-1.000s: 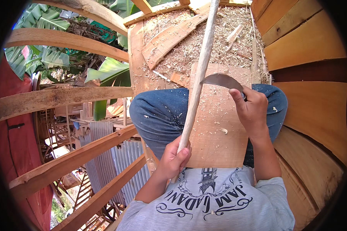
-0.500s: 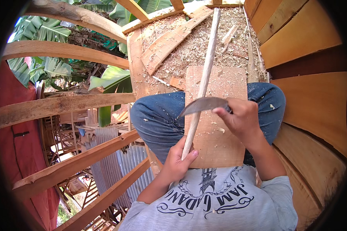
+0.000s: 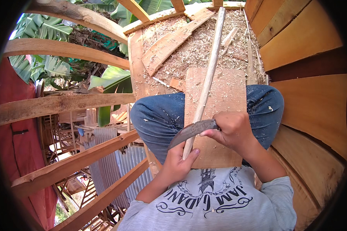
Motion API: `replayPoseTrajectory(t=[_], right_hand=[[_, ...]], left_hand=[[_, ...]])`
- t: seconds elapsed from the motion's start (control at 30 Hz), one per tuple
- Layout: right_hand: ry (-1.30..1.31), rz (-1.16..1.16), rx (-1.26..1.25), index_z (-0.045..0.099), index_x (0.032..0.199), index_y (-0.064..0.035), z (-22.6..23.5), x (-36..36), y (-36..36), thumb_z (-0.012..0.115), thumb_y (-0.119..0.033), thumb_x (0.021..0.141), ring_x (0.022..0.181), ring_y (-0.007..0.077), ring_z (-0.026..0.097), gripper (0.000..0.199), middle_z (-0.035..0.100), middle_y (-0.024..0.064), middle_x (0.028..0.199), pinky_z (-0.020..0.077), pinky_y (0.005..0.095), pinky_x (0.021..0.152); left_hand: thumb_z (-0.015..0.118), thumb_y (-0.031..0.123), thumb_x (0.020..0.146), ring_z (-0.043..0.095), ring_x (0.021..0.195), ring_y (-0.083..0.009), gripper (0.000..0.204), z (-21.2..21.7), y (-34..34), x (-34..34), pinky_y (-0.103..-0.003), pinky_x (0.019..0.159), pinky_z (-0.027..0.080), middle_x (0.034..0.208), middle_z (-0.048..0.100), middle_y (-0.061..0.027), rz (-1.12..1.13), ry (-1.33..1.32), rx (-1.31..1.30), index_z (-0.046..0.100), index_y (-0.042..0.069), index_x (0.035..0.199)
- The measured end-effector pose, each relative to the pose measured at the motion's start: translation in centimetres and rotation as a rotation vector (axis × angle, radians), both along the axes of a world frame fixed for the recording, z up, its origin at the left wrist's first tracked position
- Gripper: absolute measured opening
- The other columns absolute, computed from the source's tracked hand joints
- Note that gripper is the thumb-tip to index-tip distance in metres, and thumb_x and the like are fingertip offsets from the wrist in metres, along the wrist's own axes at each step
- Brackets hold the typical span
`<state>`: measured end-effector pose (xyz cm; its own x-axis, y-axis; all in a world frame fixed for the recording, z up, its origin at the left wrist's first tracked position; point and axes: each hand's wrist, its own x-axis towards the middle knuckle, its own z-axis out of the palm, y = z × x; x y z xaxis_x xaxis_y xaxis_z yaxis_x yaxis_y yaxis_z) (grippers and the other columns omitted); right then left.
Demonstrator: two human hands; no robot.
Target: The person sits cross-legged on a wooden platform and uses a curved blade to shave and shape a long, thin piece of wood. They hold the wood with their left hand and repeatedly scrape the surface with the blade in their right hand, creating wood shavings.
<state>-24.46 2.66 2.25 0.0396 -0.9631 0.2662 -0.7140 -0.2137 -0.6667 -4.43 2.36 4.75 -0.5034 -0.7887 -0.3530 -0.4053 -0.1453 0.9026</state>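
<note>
A long pale wooden stick [image 3: 209,75] runs from my lap away toward the far end of the platform. My left hand [image 3: 178,163] grips its near end. My right hand [image 3: 231,131] holds a knife with a curved dark blade [image 3: 191,131], and the blade lies across the stick just above my left hand. Under the stick a flat wooden board [image 3: 228,96] rests on my knees, which are in blue jeans dusted with shavings.
Wood shavings and loose planks [image 3: 169,44] cover the platform floor ahead. A wall of wooden boards [image 3: 304,42] stands on the right. On the left, bare rails [image 3: 61,104] leave an open drop to corrugated sheets [image 3: 115,165] and banana leaves below.
My right hand has drawn the knife down the stick toward me, from near the board's far end to just above my left hand. The left hand kept its grip.
</note>
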Motion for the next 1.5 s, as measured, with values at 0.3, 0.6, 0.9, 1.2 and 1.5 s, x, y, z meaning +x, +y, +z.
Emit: replayPoseTrajectory(t=[0.3, 0.6, 0.9, 1.2, 1.5], right_hand=[[-0.156, -0.042, 0.028, 0.051, 0.058, -0.0027, -0.9, 0.6, 0.0, 0.061, -0.048, 0.081, 0.045, 0.0317, 0.054, 0.052, 0.049, 0.0146, 0.05, 0.0401, 0.0365, 0.042], [-0.071, 0.067, -0.113, 0.05, 0.056, -0.0056, -0.3, 0.3, -0.5, 0.062, -0.049, 0.08, 0.044, 0.029, 0.053, 0.051, 0.047, 0.0103, 0.048, 0.0407, 0.0365, 0.042], [-0.13, 0.085, -0.129, 0.053, 0.057, -0.0062, 0.9, -0.7, -0.3, 0.063, -0.048, 0.079, 0.043, 0.0253, 0.055, 0.049, 0.051, 0.0088, 0.05, 0.0404, 0.0344, 0.04], [-0.088, 0.061, -0.062, 0.045, 0.051, -0.0056, 0.9, -0.1, 0.5, 0.063, -0.051, 0.077, 0.041, 0.0277, 0.052, 0.056, 0.046, 0.0103, 0.046, 0.0386, 0.0357, 0.039], [-0.112, 0.017, -0.026, 0.047, 0.053, -0.0056, 0.8, -0.8, 0.4, 0.065, -0.047, 0.077, 0.043, 0.0279, 0.053, 0.051, 0.047, 0.0099, 0.048, 0.0396, 0.0349, 0.041]], left_hand=[[0.055, 0.015, 0.087, 0.037, 0.056, -0.0015, 0.027, 0.5, 0.0, -0.2, -0.018, 0.047, 0.03, 0.071, 0.042, 0.0044, 0.065, 0.086, 0.165, 0.048, -0.002, 0.107], [0.058, 0.014, 0.086, 0.041, 0.063, -0.0058, 0.02, 1.3, 0.1, 0.3, -0.022, 0.056, 0.036, 0.069, 0.044, 0.0014, 0.009, 0.025, 0.21, 0.048, 0.0, 0.096], [0.058, 0.014, 0.085, 0.039, 0.063, -0.0045, 0.025, 2.0, 0.0, 0.1, -0.021, 0.055, 0.034, 0.07, 0.042, 0.0015, -0.076, 0.123, 0.303, 0.046, 0.0, 0.102], [0.059, 0.012, 0.085, 0.046, 0.067, -0.0074, 0.02, 3.1, -0.6, -0.1, -0.024, 0.06, 0.04, 0.071, 0.051, -0.0036, -0.017, -0.034, 0.046, 0.048, 0.0, 0.097], [0.058, 0.011, 0.083, 0.044, 0.069, -0.0083, 0.024, 3.3, -0.5, -0.4, -0.024, 0.062, 0.038, 0.074, 0.05, -0.0022, -0.126, -0.076, -0.131, 0.048, -0.002, 0.101]])
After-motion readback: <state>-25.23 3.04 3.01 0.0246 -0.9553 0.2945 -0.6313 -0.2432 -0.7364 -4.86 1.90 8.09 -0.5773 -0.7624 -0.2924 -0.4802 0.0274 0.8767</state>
